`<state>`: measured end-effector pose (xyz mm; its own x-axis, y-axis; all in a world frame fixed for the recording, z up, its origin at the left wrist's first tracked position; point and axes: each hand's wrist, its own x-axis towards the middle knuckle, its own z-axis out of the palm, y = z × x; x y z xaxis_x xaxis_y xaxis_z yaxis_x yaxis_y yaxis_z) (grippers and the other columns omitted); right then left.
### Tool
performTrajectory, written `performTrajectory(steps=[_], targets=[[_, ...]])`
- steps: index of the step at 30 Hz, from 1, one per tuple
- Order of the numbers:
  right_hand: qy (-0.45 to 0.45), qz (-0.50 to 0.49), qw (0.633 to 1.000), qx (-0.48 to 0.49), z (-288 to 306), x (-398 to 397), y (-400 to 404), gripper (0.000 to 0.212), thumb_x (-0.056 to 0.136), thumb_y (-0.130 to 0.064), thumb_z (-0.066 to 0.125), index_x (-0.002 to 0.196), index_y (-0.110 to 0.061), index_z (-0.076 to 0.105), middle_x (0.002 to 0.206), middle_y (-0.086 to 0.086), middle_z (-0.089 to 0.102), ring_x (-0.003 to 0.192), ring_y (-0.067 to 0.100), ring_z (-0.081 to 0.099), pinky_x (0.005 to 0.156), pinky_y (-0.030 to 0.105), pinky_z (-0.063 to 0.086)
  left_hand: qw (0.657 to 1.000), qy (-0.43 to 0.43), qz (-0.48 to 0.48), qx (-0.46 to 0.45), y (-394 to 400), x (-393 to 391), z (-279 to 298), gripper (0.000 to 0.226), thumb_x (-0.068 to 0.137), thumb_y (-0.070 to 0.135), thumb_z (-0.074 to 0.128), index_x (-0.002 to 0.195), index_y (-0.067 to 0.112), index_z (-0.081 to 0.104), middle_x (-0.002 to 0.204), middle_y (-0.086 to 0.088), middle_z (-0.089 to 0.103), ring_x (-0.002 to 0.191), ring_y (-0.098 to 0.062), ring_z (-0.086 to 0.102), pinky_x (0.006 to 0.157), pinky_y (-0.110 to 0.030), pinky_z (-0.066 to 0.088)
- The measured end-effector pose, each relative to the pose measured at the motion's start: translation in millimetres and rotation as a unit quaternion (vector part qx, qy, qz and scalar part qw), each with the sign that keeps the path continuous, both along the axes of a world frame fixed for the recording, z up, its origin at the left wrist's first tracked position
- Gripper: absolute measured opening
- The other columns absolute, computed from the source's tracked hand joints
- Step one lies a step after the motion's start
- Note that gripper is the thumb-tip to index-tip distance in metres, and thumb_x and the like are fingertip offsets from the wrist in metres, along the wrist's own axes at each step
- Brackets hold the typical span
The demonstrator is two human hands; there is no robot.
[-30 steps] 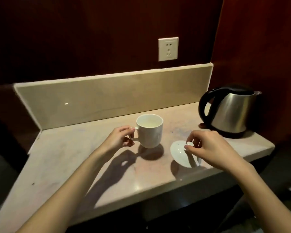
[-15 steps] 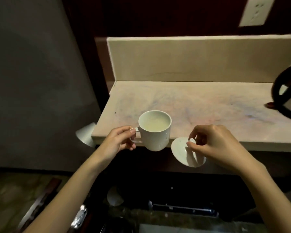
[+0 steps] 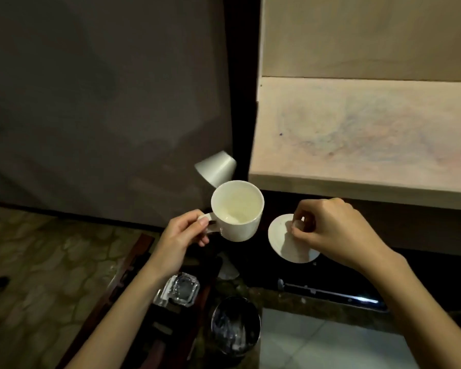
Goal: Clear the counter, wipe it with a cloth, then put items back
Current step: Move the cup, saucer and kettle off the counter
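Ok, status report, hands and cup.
Left hand grips cup by handle. Right hand pinches lid. Both off the counter. Nothing blocking.

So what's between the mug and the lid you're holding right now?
Nothing. In the head view the mug in the left hand and the lid in the right hand are apart, with only dark background between.

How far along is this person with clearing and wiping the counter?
Early. The visible part of the counter is bare but shows coloured smears, so wiping looks not yet done. In hand: the left hand holds the white mug by its handle, the right hand pinches the lid, both off the counter. No cloth is in view. Left: wiping, returning items.
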<state>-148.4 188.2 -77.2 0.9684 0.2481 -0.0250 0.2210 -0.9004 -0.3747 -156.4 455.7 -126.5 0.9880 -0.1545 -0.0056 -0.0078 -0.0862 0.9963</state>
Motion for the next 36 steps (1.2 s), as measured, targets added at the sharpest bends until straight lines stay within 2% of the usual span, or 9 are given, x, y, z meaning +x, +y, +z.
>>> performTrajectory(steps=[3, 6, 10, 13, 17, 23, 29, 33, 36], targets=[[0.018, -0.010, 1.000, -0.002, -20, -5, 55, 0.015, 0.087, -0.041, 0.060, 0.086, -0.027, 0.062, 0.069, -0.015, 0.058, 0.073, 0.012, 0.060, 0.054, 0.026, 0.039, 1.000, -0.011, -0.006, 0.028, 53, 0, -17, 0.024, 0.082, 0.039, 0.054, 0.061, 0.026, 0.055, 0.063, 0.008, 0.050, 0.063, -0.008, 0.052, 0.060, -0.019, 0.043], [0.038, -0.027, 0.999, 0.005, -44, -7, 111, 0.013, 0.086, -0.042, 0.060, 0.084, -0.030, 0.060, 0.065, -0.016, 0.054, 0.068, 0.010, 0.057, 0.050, 0.021, 0.034, 0.999, -0.015, 0.004, 0.038, 109, 1, -45, 0.033, 0.081, 0.042, 0.054, 0.068, 0.012, 0.055, 0.066, 0.001, 0.050, 0.064, -0.011, 0.051, 0.063, -0.024, 0.042], [0.074, -0.033, 0.997, -0.003, -80, -5, 173, 0.009, 0.083, -0.039, 0.060, 0.084, -0.030, 0.059, 0.071, -0.011, 0.058, 0.072, 0.016, 0.060, 0.056, 0.028, 0.044, 0.999, -0.001, 0.021, 0.029, 166, -5, -84, 0.029, 0.081, 0.040, 0.053, 0.066, 0.016, 0.056, 0.067, 0.000, 0.050, 0.065, -0.012, 0.050, 0.063, -0.021, 0.042], [0.087, -0.020, 0.996, -0.013, -100, -3, 208, 0.006, 0.082, -0.034, 0.061, 0.083, -0.028, 0.059, 0.066, -0.013, 0.053, 0.072, 0.018, 0.060, 0.056, 0.028, 0.039, 0.998, 0.019, 0.059, 0.022, 194, -11, -111, 0.030, 0.080, 0.038, 0.054, 0.067, 0.011, 0.055, 0.067, 0.001, 0.050, 0.064, -0.012, 0.050, 0.062, -0.022, 0.042], [0.106, -0.001, 0.994, -0.009, -127, -4, 244, 0.008, 0.083, -0.034, 0.060, 0.088, -0.027, 0.060, 0.074, -0.011, 0.059, 0.078, 0.020, 0.062, 0.061, 0.031, 0.045, 0.993, 0.034, 0.115, 0.016, 222, -20, -152, 0.021, 0.079, 0.039, 0.054, 0.066, 0.024, 0.060, 0.067, 0.003, 0.055, 0.063, -0.007, 0.052, 0.061, -0.018, 0.043], [0.137, 0.021, 0.990, 0.010, -197, -10, 275, 0.015, 0.085, -0.034, 0.061, 0.095, -0.024, 0.061, 0.084, -0.006, 0.064, 0.083, 0.020, 0.062, 0.064, 0.029, 0.043, 0.974, 0.084, 0.212, -0.002, 247, -38, -226, 0.018, 0.077, 0.041, 0.054, 0.067, 0.033, 0.066, 0.061, 0.009, 0.056, 0.067, -0.013, 0.052, 0.068, -0.030, 0.040], [0.187, 0.007, 0.982, 0.010, -286, -22, 302, 0.018, 0.085, -0.038, 0.062, 0.099, -0.026, 0.059, 0.089, -0.003, 0.067, 0.087, 0.023, 0.063, 0.065, 0.030, 0.044, 0.952, 0.127, 0.277, -0.003, 280, -55, -313, 0.020, 0.077, 0.043, 0.054, 0.066, 0.033, 0.067, 0.060, 0.010, 0.058, 0.067, -0.010, 0.054, 0.070, -0.024, 0.042], [0.223, 0.012, 0.975, -0.001, -345, -28, 325, 0.018, 0.087, -0.039, 0.060, 0.101, -0.027, 0.059, 0.090, -0.003, 0.068, 0.088, 0.022, 0.065, 0.065, 0.029, 0.042, 0.936, 0.159, 0.313, 0.004, 303, -58, -370, 0.022, 0.076, 0.044, 0.054, 0.063, 0.030, 0.065, 0.059, 0.010, 0.059, 0.067, -0.012, 0.053, 0.072, -0.027, 0.043], [0.240, 0.001, 0.971, -0.019, -390, -29, 342, 0.018, 0.089, -0.038, 0.058, 0.102, -0.025, 0.059, 0.095, 0.001, 0.070, 0.091, 0.026, 0.065, 0.071, 0.032, 0.046, 0.929, 0.179, 0.323, 0.021, 316, -54, -411, 0.018, 0.083, 0.033, 0.053, 0.071, 0.022, 0.061, 0.060, 0.010, 0.059, 0.069, -0.011, 0.053, 0.074, -0.030, 0.043]])
